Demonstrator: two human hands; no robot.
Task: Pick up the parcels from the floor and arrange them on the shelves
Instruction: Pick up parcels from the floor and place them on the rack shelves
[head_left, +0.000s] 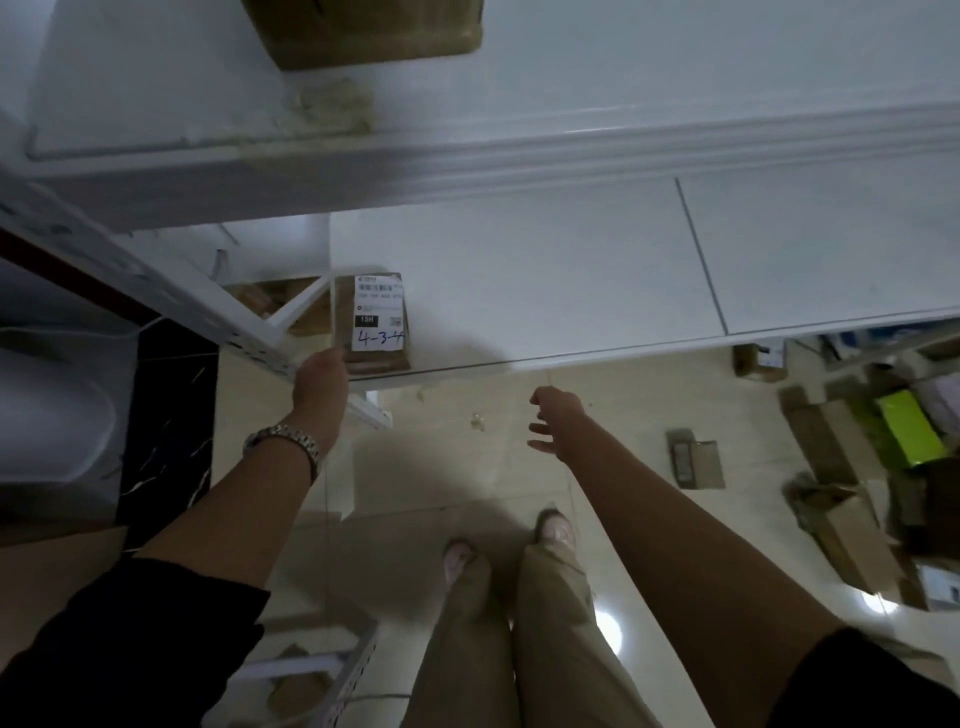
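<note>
At the bottom of the frame hang loose khaki trousers (467, 649) over pale shoes (556, 527), with black sleeves (130, 623) at both lower corners. Both bare forearms reach up the frame. The left wrist wears a linked metal watch (283, 441). The left hand (322, 376) is against the near left corner of a parcel (376, 319), but its fingers are hidden behind the back of the hand, so I cannot tell whether it grips. The right hand (553, 421) hangs over the floor (415, 493) with its fingers spread and slack, holding nothing, well apart from the other hand. The floor is glossy beige tile. At right on it lies a heap of brown cardboard parcels (852, 519) with a bright green box (909, 428) among them, and a small flat carton (696, 462) beside it. The parcel is a small brown cardboard box lying flat near the front left corner of a smooth white shelf (571, 270), next to a perforated white upright (156, 270). Its white label (378, 312) carries a barcode, a black block reading "15H" and a handwritten "4-3-4"; the finer print is unreadable. Farther up, a second white shelf (623, 78) holds a larger brown box (363, 31), cut off by the top edge.
</note>
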